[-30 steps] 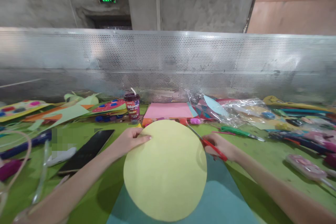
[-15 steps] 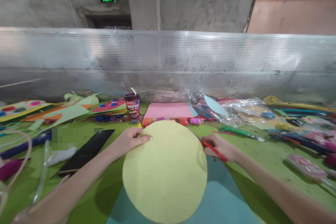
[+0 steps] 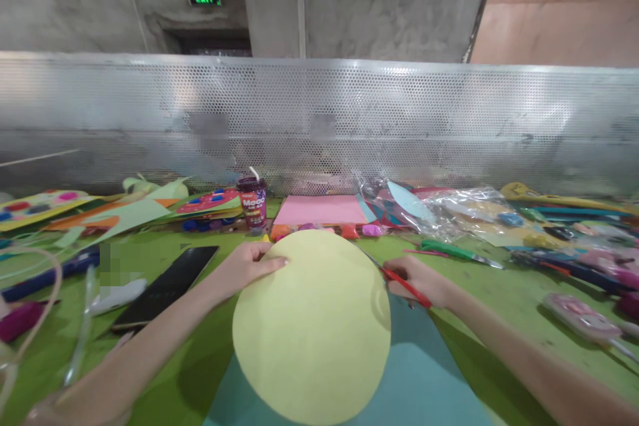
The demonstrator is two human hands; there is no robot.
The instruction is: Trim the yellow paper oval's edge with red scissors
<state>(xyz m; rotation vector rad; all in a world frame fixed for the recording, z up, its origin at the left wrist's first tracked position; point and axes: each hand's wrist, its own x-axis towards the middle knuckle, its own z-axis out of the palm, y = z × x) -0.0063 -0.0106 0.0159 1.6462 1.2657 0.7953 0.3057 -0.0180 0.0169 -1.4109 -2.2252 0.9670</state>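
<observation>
Pinched along the rim nearest the purple cup (image 3: pixel 253 203), thumb on the face and other fingers tucked behind, by the left hand (image 3: pixel 257 265): a pale yellow paper disc (image 3: pixel 312 333), on the near side of the cup and mostly to its right, over a teal sheet (image 3: pixel 424 366). Curled around red-handled scissors (image 3: pixel 407 287), well to the right of the cup and nearer: the fingers of the right hand (image 3: pixel 419 279), with thin metal slanting toward the disc's edge. Impossible to tell: scissor blades parted or together.

Probably very light, stiff enough to stay flat, yet apt to crease under a hard pinch; best taken gently by the rim on the cup's side, away from the metal. Matte-faced, smooth and nearly round, above a straight-edged sheet. Just right of the cup, flat pink paper (image 3: pixel 319 210); farther right, crinkled, glossy clear plastic (image 3: pixel 462 203). Left of the cup and nearer, a glassy black phone (image 3: pixel 167 286) on the green tabletop (image 3: pixel 504 299). Behind the cup, a perforated metal screen (image 3: pixel 399 113).
</observation>
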